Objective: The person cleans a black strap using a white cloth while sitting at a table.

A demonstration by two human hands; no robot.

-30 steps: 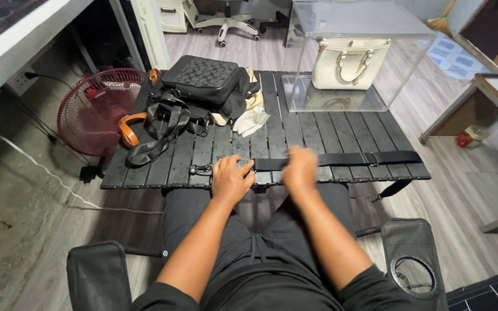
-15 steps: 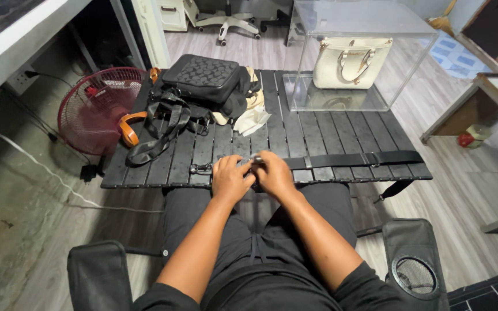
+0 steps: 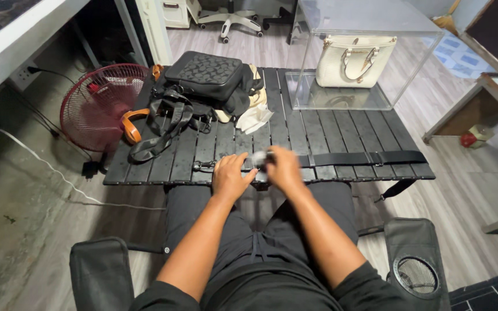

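A long black strap [image 3: 347, 157] lies flat across the near part of the black slatted table [image 3: 341, 129]. A metal clasp [image 3: 203, 166] sits at its left end. My left hand [image 3: 230, 176] presses down on the strap just right of the clasp, fingers curled over it. Beside it, my right hand [image 3: 283, 168] rests on the strap, closed on a small pale cloth [image 3: 259, 156] that is blurred. The two hands nearly touch.
A black patterned bag [image 3: 206, 74] with loose straps and an orange-brown strap [image 3: 129, 128] lies at the table's far left, with a white cloth [image 3: 255, 119] next to it. A clear box [image 3: 318, 95] holds a cream handbag [image 3: 355, 60]. A red fan [image 3: 96, 106] stands left of the table.
My right hand slid left along the strap until it met my left hand, then shifted slightly right again. My left hand stayed on the strap near the clasp.
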